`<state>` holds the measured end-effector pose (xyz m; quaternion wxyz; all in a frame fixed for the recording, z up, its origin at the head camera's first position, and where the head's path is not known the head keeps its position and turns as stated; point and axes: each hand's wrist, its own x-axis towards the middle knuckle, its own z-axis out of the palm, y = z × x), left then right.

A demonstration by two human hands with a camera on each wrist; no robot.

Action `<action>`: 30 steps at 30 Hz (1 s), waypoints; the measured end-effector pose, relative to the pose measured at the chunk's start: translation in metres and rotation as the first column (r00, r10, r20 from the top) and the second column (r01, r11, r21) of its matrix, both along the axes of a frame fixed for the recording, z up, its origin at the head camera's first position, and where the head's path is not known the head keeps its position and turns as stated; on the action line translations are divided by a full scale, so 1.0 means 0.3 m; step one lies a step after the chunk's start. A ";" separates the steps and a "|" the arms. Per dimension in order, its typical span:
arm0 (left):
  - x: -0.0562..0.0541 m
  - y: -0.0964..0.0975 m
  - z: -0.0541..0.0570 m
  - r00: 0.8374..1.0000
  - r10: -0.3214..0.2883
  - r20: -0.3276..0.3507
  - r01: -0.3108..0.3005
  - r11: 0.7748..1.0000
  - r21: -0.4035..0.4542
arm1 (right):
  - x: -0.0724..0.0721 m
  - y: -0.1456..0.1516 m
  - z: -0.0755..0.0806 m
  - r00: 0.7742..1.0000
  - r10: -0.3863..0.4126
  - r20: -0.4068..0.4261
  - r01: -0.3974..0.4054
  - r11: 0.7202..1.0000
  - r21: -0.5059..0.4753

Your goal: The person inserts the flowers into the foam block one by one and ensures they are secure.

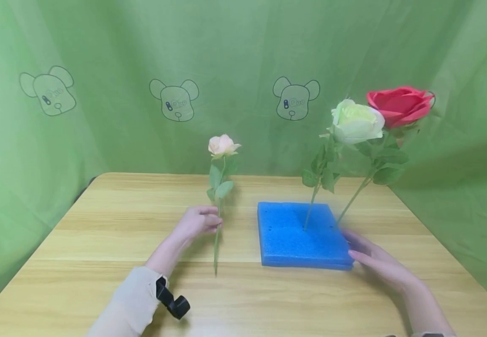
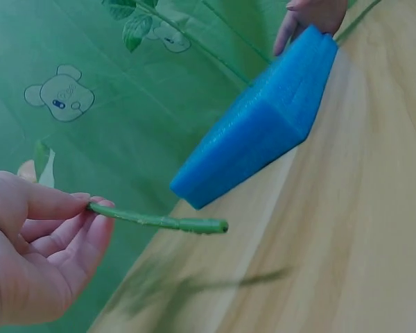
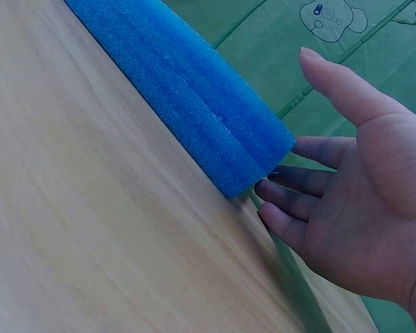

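My left hand (image 1: 197, 223) pinches the green stem of a pale pink artificial rose (image 1: 223, 145), held upright left of a blue foam block (image 1: 296, 248). In the left wrist view the lower stem (image 2: 159, 220) sticks out past the thumb and fingertips, its cut end above the table. At the block's right side is my right hand (image 1: 380, 263). The right wrist view shows its thumb raised and its fingers extended, the fingertips at the foam's edge. A white-green rose (image 1: 356, 122) stands in the block; a red rose (image 1: 399, 107) leans right, its stem's base at the block's right edge.
The wooden table (image 1: 100, 224) carries the block near its middle right. Small dark holes show in the foam's top. A green curtain (image 1: 235, 56) with printed bear faces hangs behind and at both sides. A black device (image 1: 173, 299) is strapped to the left wrist.
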<state>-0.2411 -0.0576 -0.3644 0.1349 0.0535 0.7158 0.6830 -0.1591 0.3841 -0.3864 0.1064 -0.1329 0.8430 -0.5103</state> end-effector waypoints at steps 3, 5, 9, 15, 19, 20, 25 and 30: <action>-0.003 0.015 0.016 0.999 0.018 -0.048 -0.018 1.000 0.000 | 0.001 0.004 0.001 1.000 0.010 -0.022 -0.009 0.999 0.035; -0.004 0.028 0.028 0.996 0.029 -0.082 -0.028 1.000 0.007 | -0.001 0.009 0.000 0.999 0.026 -0.041 -0.025 0.999 0.041; -0.003 0.056 0.051 0.990 0.036 -0.136 -0.033 0.999 0.019 | -0.007 0.016 -0.005 0.994 0.073 -0.081 -0.072 0.997 0.026; -0.006 0.104 0.079 0.982 0.057 -0.179 -0.055 0.998 0.016 | -0.012 0.020 -0.011 0.986 0.125 -0.106 -0.125 0.992 0.002; -0.009 0.135 0.099 0.976 0.077 -0.202 -0.075 0.997 0.019 | -0.012 0.019 -0.013 0.985 0.137 -0.109 -0.138 0.990 -0.008; -0.010 0.143 0.104 0.975 0.081 -0.206 -0.077 0.997 0.025 | -0.013 0.019 -0.013 0.984 0.138 -0.110 -0.140 0.990 -0.008; -0.022 0.180 0.119 0.970 0.086 -0.227 -0.081 0.996 0.034 | -0.014 0.020 -0.017 0.982 0.140 -0.123 -0.141 0.990 0.000; -0.038 0.222 0.131 0.958 0.083 -0.274 -0.074 0.996 0.042 | -0.013 0.021 -0.018 0.982 0.145 -0.125 -0.145 0.989 0.005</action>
